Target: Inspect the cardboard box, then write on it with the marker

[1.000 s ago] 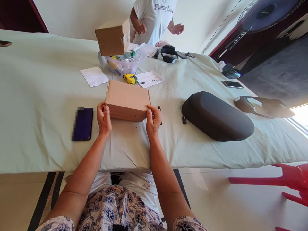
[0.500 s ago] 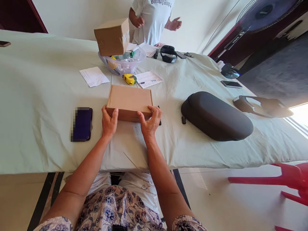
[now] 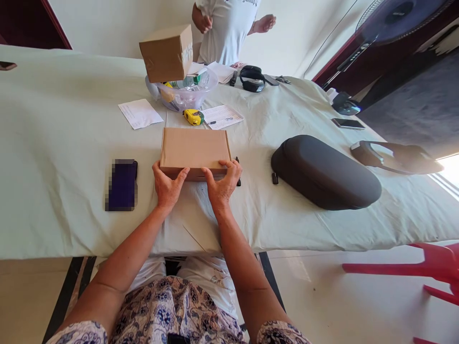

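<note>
- Box [image 3: 195, 147] at the centre: cardboard, smooth and matt
- Second box [image 3: 161, 59], top centre: cardboard, with shiny tape [image 3: 187, 52] on one side
- Tablecloth [image 3: 64, 143] across the frame: matt, creased cloth
- Bowl [image 3: 190, 101], upper centre: clear, glossy plastic
- Case [image 3: 326, 172], right: smooth, matt dark shell
- Stool [image 3: 441, 263], lower right: smooth red plastic with a slight sheen
- Sheet [image 3: 139, 113], upper left of centre: matt paper

Bright; glare mid-R edge; soft shadows on tablecloth [image 3: 71, 138]; wide-angle distort. nr edges.
</note>
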The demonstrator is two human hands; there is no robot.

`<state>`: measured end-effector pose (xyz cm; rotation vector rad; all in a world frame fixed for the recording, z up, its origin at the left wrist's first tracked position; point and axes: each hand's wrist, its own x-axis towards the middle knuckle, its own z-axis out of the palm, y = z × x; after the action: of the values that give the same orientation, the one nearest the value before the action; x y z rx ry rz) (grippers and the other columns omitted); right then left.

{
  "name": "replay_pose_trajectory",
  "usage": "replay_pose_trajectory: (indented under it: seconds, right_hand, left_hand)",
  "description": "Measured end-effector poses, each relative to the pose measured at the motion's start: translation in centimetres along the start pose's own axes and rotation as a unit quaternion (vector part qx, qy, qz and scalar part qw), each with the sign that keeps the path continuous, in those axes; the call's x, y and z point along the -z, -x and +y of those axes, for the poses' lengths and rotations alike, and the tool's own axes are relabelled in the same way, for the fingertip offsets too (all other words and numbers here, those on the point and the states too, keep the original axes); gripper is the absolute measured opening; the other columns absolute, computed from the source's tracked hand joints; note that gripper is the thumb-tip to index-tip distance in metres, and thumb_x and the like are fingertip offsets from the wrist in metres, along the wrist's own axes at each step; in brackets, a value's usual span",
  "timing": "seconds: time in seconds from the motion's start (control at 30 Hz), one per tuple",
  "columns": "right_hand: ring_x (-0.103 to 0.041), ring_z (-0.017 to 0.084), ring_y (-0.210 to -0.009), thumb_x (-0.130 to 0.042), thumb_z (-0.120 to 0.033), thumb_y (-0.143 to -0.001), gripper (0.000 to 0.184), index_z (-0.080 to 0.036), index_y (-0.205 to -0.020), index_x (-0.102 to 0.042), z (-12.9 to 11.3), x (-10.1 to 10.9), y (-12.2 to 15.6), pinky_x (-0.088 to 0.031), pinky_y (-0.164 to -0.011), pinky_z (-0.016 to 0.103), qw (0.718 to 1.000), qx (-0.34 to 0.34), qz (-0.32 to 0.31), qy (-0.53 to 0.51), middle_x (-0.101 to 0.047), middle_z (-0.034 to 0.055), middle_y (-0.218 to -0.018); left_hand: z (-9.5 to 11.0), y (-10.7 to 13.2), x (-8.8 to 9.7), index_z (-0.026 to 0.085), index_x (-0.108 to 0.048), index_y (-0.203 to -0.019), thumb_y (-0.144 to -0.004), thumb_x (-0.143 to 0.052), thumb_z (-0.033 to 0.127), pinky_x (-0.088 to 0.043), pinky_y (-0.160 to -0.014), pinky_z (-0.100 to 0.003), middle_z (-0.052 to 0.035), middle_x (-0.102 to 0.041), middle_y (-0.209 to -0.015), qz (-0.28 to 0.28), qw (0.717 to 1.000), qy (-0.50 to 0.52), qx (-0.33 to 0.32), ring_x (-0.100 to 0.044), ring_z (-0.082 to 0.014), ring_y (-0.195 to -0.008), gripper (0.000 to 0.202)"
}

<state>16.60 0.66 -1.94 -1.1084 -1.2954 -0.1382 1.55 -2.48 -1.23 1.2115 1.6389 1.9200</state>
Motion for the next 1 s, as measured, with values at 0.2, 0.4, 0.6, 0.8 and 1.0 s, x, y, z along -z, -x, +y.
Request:
replay_pose_trajectory:
  seconds: [0.2, 0.4, 0.6, 0.8, 1.0]
  right_hand:
    - [-0.062, 0.019, -0.097, -0.054, -0.050, -0.098, 0.030, -0.022, -0.105, -0.065, 0.0, 0.5, -0.5, -0.053, -0.083, 0.034, 0.993, -0.026, -0.007, -0.115, -0.065, 0.0071, -0.102]
    - [-0.063, 0.016, -0.086, -0.051, -0.043, -0.100, 0.026, -0.022, -0.100, -0.067, -1.1, 1.3, -0.6, -0.052, -0.072, 0.030, 0.989, 0.003, 0.001, -0.146, -0.067, 0.0047, -0.093]
    - [-0.061, 0.016, -0.076, -0.054, -0.029, -0.100, 0.020, -0.022, -0.089, -0.068, -2.3, 1.4, 0.2, -0.052, -0.070, 0.031, 0.983, 0.121, -0.004, -0.138, -0.066, 0.0020, -0.079]
    - [-0.062, 0.016, -0.074, -0.054, -0.025, -0.099, 0.015, -0.023, -0.097, -0.069, -2.9, 0.8, 1.2, -0.054, -0.068, 0.033, 0.979, 0.149, -0.048, -0.134, -0.068, 0.0028, -0.080]
    - [-0.068, 0.016, -0.082, -0.056, -0.017, -0.097, 0.022, -0.024, -0.113, -0.069, -3.9, 0.5, 2.3, -0.058, -0.073, 0.031, 0.951, 0.226, -0.100, -0.184, -0.072, 0.0043, -0.090]
  left_hand:
    - [-0.4, -1.0, 0.6, 0.020, -0.042, -0.130, -0.069, -0.071, 0.080, -0.044, -0.118, -0.051, -0.0200, -0.056, -0.139, -0.002, 1.000, 0.020, -0.011, -0.058, -0.0321, -0.132, 0.091]
    - [-0.7, -2.0, 1.2, 0.019, -0.030, -0.150, -0.076, -0.066, 0.079, -0.032, -0.129, -0.049, -0.0223, -0.040, -0.158, 0.006, 0.999, 0.018, -0.038, -0.040, -0.0317, -0.151, 0.102]
    - [-0.5, -2.5, 1.6, 0.019, -0.025, -0.160, -0.088, -0.047, 0.077, -0.012, -0.135, -0.049, -0.0177, -0.019, -0.171, -0.025, 0.993, -0.016, -0.112, -0.014, -0.0292, -0.162, 0.095]
    - [-0.8, -2.7, 1.7, 0.023, -0.036, -0.157, -0.086, -0.045, 0.081, -0.014, -0.131, -0.062, -0.0171, -0.018, -0.171, -0.047, 0.994, -0.041, -0.092, -0.005, -0.0372, -0.163, 0.093]
    - [0.0, -1.9, 1.5, 0.022, -0.042, -0.153, -0.091, -0.036, 0.079, -0.020, -0.131, -0.055, -0.0172, -0.023, -0.168, -0.095, 0.988, -0.040, -0.116, -0.015, -0.0329, -0.161, 0.084]
